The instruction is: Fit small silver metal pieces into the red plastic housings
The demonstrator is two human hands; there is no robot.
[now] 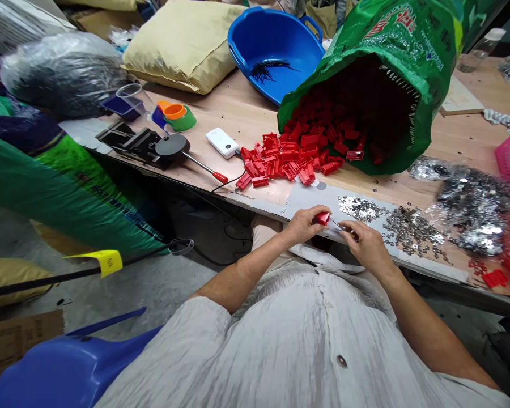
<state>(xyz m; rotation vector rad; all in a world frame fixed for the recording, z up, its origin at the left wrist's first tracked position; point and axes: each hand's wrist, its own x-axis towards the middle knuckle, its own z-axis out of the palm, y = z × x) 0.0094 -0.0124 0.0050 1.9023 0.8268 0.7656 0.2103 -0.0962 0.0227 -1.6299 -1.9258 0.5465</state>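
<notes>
My left hand (301, 226) is closed on a small red plastic part (322, 218), held just over the near edge of the table. Facing it, my right hand (369, 247) grips a small screwdriver-like tool (336, 225); its thin metal shaft points at the red part, and most of the handle is hidden by my fingers. Behind my hands lies a pile of similar red parts (280, 156), spilling from a green woven sack (440, 79). Small shiny metal pieces (361, 208) and a darker heap of metal clips (416, 229) are beside my right hand.
A hand press (140, 144) with a red-tipped lever sits left, near a white power bank (221, 142). Farther back stand a blue basin (255, 39) and a tan sack (182, 42). Clear bags of metal pieces (471, 204) lie right. A blue chair (63, 368) is at lower left.
</notes>
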